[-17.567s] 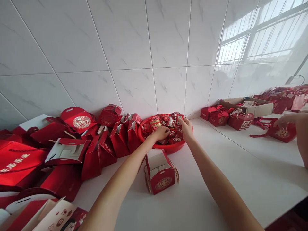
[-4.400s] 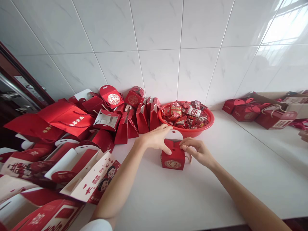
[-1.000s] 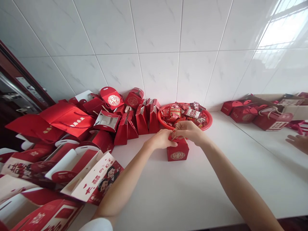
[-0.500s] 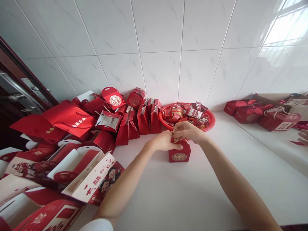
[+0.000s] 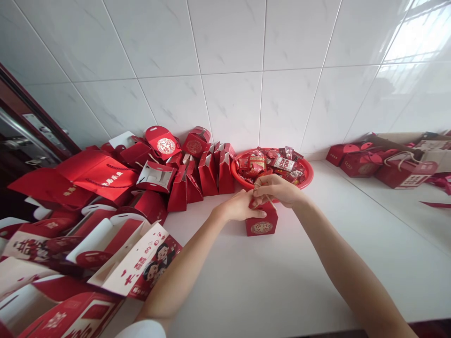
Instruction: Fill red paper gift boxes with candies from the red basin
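A small red gift box (image 5: 261,227) with a gold round emblem stands upright on the white table (image 5: 246,281). My left hand (image 5: 241,205) is closed around its upper left side, the thumb lying across the front. At the top of the box, my right hand (image 5: 276,189) pinches a twisted beige rope handle (image 5: 270,203). The fingertips of both hands meet there and partly hide the rope and the box top. Just behind my hands is a red plastic basin (image 5: 310,174) full of wrapped candies (image 5: 283,163).
Several red boxes (image 5: 211,173) stand against the tiled wall (image 5: 232,108). Open printed boxes (image 5: 123,263) and a red bag (image 5: 102,173) crowd the left. At the right are handled red boxes (image 5: 401,173) and a red ribbon (image 5: 440,184).
My hands stay at the top of the box, with only a slight shift of the right fingers on the rope. Another person's hand at the right edge has left the view.
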`<state>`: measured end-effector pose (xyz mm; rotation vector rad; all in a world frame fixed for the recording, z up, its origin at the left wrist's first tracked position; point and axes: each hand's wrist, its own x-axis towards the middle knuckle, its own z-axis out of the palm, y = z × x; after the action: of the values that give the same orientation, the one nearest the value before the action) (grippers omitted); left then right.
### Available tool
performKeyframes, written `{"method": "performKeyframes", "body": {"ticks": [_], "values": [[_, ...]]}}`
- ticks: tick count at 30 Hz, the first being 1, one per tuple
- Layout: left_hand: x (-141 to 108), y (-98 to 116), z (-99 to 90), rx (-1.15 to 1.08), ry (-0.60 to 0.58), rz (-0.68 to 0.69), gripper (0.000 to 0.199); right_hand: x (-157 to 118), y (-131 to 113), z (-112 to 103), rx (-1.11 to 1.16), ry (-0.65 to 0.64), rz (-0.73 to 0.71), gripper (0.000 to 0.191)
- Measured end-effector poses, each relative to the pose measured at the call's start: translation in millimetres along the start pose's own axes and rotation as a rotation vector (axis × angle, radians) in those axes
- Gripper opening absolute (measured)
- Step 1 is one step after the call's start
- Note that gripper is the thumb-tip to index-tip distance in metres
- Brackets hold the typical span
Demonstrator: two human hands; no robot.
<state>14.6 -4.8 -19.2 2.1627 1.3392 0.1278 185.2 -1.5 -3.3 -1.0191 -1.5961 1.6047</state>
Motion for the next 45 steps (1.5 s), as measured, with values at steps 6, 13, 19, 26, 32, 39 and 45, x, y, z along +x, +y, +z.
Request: {"method": "performKeyframes", "body": {"ticks": [6,13,19,26,32,39,45], "values": [[-2,4,-0.1,-0.01,0.041,0.006,0.039,-3,-2,8,0.015,0.086,-0.046,0.022],[-13,6,-16.5,-0.155,-0.054,0.107,0.045,-10,-9,11,-0.091,0.14,-0.099,0.019],[-19,-8,-34.7,-0.346,-0.167,0.285,0.051,-21,-18,8,-0.204,0.097,-0.229,0.019],[-16,-9,-36.0,-0.489,-0.096,0.258,0.031,-27,-24,4,-0.241,0.107,-0.28,0.024],[-15,0,-27.6,-0.438,-0.1,0.25,0.035,-26,-24,8,-0.226,0.18,-0.206,0.026],[-10,13,-8.5,-0.282,-0.034,0.155,0.023,-21,-16,9,-0.315,0.081,-0.096,0.023],[-9,12,-9.6,-0.139,-0.098,0.181,0.016,-21,-14,6,-0.543,0.094,-0.03,0.021]]}}
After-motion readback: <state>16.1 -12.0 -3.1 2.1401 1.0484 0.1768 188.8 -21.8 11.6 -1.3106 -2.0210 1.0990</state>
